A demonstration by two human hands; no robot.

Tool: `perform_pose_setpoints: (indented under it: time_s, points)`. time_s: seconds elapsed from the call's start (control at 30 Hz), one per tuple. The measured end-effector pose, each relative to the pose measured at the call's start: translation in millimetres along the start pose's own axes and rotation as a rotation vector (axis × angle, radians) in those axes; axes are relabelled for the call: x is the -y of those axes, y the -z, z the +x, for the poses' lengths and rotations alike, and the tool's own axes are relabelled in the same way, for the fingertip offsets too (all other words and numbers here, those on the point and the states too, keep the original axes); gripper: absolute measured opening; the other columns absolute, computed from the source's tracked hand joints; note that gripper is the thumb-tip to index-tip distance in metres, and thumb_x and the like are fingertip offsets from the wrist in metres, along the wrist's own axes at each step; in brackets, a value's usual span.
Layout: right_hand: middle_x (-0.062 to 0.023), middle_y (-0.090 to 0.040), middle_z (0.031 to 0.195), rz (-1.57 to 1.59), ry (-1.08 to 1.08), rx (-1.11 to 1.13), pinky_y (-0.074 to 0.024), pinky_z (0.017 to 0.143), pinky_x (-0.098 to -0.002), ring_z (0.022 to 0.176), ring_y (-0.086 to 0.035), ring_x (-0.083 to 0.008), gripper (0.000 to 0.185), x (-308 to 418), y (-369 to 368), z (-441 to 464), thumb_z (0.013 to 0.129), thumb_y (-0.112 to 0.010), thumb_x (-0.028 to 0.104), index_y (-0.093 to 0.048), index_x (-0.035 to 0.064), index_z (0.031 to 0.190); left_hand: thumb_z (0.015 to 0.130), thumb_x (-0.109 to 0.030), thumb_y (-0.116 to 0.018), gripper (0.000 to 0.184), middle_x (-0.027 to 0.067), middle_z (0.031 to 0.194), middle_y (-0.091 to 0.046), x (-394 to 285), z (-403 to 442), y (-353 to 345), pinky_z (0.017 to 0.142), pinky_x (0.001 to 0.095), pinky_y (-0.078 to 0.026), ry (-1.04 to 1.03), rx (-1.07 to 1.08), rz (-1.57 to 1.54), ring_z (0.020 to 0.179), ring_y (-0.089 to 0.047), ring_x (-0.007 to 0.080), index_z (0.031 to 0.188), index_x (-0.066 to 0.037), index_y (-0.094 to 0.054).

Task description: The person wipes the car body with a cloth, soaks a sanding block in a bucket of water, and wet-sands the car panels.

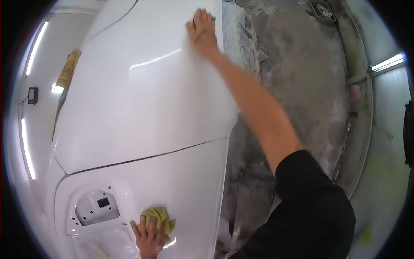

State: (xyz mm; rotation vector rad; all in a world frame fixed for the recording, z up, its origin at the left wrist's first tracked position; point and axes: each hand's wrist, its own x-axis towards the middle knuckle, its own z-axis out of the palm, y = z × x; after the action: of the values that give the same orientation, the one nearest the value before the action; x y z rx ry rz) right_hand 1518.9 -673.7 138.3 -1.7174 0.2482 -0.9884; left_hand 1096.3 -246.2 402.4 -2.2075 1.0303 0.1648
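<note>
A large white vehicle body panel [172, 95] fills the middle of the view, with a dark seam running across it. Low on the panel, my left hand [151, 239] presses a yellow-green cloth [156, 213] against the surface, fingers bent over it. My right hand [203, 34] reaches far up to the panel's upper right edge, its fingers curved over a small dark item. Most of that item is hidden under the palm, so I cannot make out what it is.
Left of my left hand is a recessed opening [97, 207] with plastic film below. Crumpled plastic sheeting [241, 39] hangs beside the upper right panel edge. A grey floor [297, 77] and a tray [322, 11] lie right. Brown masking paper [69, 69] stands upper left.
</note>
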Motion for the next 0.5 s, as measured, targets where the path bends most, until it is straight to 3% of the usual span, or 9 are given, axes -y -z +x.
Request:
perform_pose_setpoints:
  time_s: [0.07, 0.1, 0.13, 0.17, 0.27, 0.3, 0.37, 0.47, 0.5]
  points:
    - [-0.0327, -0.025, 0.162, -0.086, 0.048, 0.039, -0.0122, 0.126, -0.0578, 0.152, -0.019, -0.0500, 0.063, 25.2, 4.9, -77.4, 0.103, -0.045, 0.022, -0.027, -0.0096, 0.155, 0.082, -0.019, -0.062, 0.028, 0.0104, 0.137, -0.060, -1.2, 3.3, -5.0, 0.117, 0.0745, -0.026, 0.000, -0.062, 0.009, 0.141, -0.044, 0.0446, 0.108, -0.019, -0.075]
    - [-0.0279, -0.019, 0.167, -0.081, 0.072, 0.106, -0.0119, 0.125, -0.0616, 0.154, -0.014, -0.0489, 0.073, 34.9, 4.6, -138.6, 0.102, -0.052, 0.030, -0.023, -0.0048, 0.159, 0.083, -0.019, -0.062, 0.029, 0.0104, 0.137, -0.060, -1.0, 5.0, -4.5, 0.117, 0.0744, -0.025, 0.000, -0.063, 0.006, 0.141, -0.044, 0.0446, 0.108, -0.019, -0.075]
    - [-0.0292, -0.016, 0.167, -0.153, -0.033, 0.322, -0.0095, 0.124, -0.0640, 0.155, -0.008, -0.0515, 0.075, 50.4, 3.5, -198.8, 0.100, -0.056, 0.029, -0.023, -0.0045, 0.159, 0.083, -0.019, -0.061, 0.029, 0.0103, 0.137, -0.060, -1.5, 4.9, -3.5, 0.117, 0.0743, -0.025, 0.001, -0.057, 0.003, 0.141, -0.044, 0.0446, 0.108, -0.020, -0.074]
    - [-0.0302, -0.019, 0.166, 0.088, -0.021, 0.348, -0.0110, 0.124, -0.0636, 0.154, -0.013, -0.0508, 0.076, 60.2, 25.4, -230.3, 0.098, -0.057, 0.027, -0.024, -0.0049, 0.158, 0.083, -0.018, -0.061, 0.029, 0.0103, 0.137, -0.060, -0.7, 4.2, -1.5, 0.117, 0.0742, -0.025, -0.005, -0.047, -0.001, 0.141, -0.045, 0.0446, 0.109, -0.020, -0.074]
    - [-0.0297, -0.032, 0.158, -0.254, 0.204, 0.154, -0.0224, 0.121, -0.0615, 0.146, -0.028, -0.0496, 0.067, 8.6, -1.4, -118.1, 0.098, -0.055, 0.026, -0.033, -0.0060, 0.152, 0.084, -0.018, -0.061, 0.029, 0.0101, 0.137, -0.060, -0.6, 4.2, -3.1, 0.117, 0.0740, -0.025, -0.010, -0.046, 0.022, 0.140, -0.045, 0.0446, 0.110, -0.020, -0.074]
    - [-0.0277, -0.044, 0.146, -0.294, 0.158, 0.163, -0.0322, 0.113, -0.0583, 0.133, -0.041, -0.0460, 0.058, -1.1, 6.1, -46.7, 0.098, -0.054, 0.026, -0.041, -0.0069, 0.144, 0.084, -0.018, -0.061, 0.029, 0.0101, 0.138, -0.059, -2.0, 2.7, -4.0, 0.117, 0.0740, -0.025, -0.008, -0.047, 0.015, 0.141, -0.045, 0.0446, 0.110, -0.020, -0.073]
    - [-0.0280, -0.044, 0.146, -0.174, 0.110, 0.095, -0.0320, 0.113, -0.0580, 0.133, -0.042, -0.0455, 0.058, -19.5, 15.4, 37.8, 0.099, -0.054, 0.026, -0.041, -0.0078, 0.144, 0.084, -0.019, -0.061, 0.030, 0.0099, 0.139, -0.059, -1.4, 3.9, -3.0, 0.117, 0.0740, -0.025, -0.005, -0.058, 0.010, 0.141, -0.044, 0.0445, 0.112, -0.020, -0.073]
    - [-0.0284, -0.045, 0.145, -0.140, 0.116, -0.080, -0.0317, 0.113, -0.0574, 0.132, -0.043, -0.0446, 0.058, 1.7, 0.3, -28.4, 0.099, -0.054, 0.027, -0.042, -0.0090, 0.143, 0.084, -0.019, -0.062, 0.031, 0.0097, 0.140, -0.058, 0.2, 1.5, -3.9, 0.117, 0.0741, -0.026, -0.011, -0.027, 0.027, 0.141, -0.044, 0.0447, 0.113, -0.019, -0.072]
    - [-0.0303, -0.035, 0.156, -0.110, 0.067, -0.037, -0.0236, 0.120, -0.0588, 0.143, -0.033, -0.0480, 0.064, 23.6, 0.6, -93.5, 0.100, -0.053, 0.026, -0.034, -0.0093, 0.150, 0.084, -0.019, -0.063, 0.031, 0.0097, 0.140, -0.058, -1.6, 1.9, -4.3, 0.117, 0.0742, -0.026, -0.001, -0.025, 0.020, 0.141, -0.044, 0.0447, 0.113, -0.019, -0.072]
